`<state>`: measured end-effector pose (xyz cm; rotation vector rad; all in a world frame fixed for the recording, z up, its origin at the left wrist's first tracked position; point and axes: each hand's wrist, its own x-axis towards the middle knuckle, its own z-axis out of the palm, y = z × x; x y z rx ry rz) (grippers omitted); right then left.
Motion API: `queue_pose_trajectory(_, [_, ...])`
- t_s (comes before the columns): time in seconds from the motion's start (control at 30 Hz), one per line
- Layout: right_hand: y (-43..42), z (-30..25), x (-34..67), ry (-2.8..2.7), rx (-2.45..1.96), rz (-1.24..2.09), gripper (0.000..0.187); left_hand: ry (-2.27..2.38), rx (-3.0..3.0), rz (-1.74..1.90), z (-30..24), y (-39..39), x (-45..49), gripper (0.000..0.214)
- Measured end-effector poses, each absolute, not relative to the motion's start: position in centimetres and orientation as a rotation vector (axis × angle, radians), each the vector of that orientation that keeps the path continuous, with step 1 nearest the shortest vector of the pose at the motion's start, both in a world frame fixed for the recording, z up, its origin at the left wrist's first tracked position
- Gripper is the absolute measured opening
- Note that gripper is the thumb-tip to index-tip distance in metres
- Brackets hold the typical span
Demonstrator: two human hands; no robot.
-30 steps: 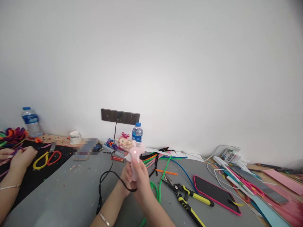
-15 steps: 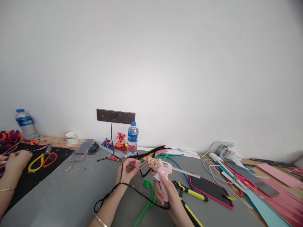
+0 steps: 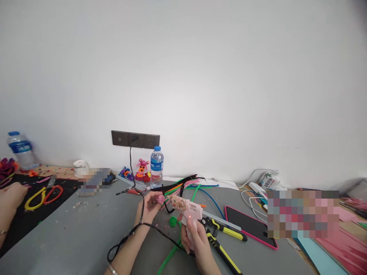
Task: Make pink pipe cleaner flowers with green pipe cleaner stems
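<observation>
A small pink fuzzy piece (image 3: 161,199) is pinched in the fingertips of my left hand (image 3: 149,208). My right hand (image 3: 195,238) wraps round the grip of a pale pink hot glue gun (image 3: 192,211). Its nozzle, crusted with lumpy residue, points left toward the pink piece, close to it; whether they touch I cannot tell. A red light glows on the gun, and a clear glue stick (image 3: 222,220) sticks out of its back. The gun's black cord (image 3: 160,231) loops over my left forearm. A curled green pipe cleaner (image 3: 173,221) lies below the hands.
Yellow-black pliers (image 3: 223,252) and a pink-cased phone (image 3: 250,225) lie at right. Behind are loose pipe cleaners (image 3: 186,186), a water bottle (image 3: 156,168) and small pipe-cleaner figures (image 3: 142,170). At left, scissors (image 3: 47,194) lie near another person's hand (image 3: 14,196).
The view has shifted slightly right. My right hand has brought the glue gun a little lower, its nozzle nearer the pink piece. Both hands keep their holds.
</observation>
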<state>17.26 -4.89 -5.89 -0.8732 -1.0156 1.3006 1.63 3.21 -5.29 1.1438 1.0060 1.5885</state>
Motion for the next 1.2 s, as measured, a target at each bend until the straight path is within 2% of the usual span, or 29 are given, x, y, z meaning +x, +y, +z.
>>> queue_pose_trajectory(1.2, [-4.87,-5.38,16.90,-1.075,-0.937,1.316,0.057,0.951,1.038,1.636,-4.84,2.92,2.25,0.021])
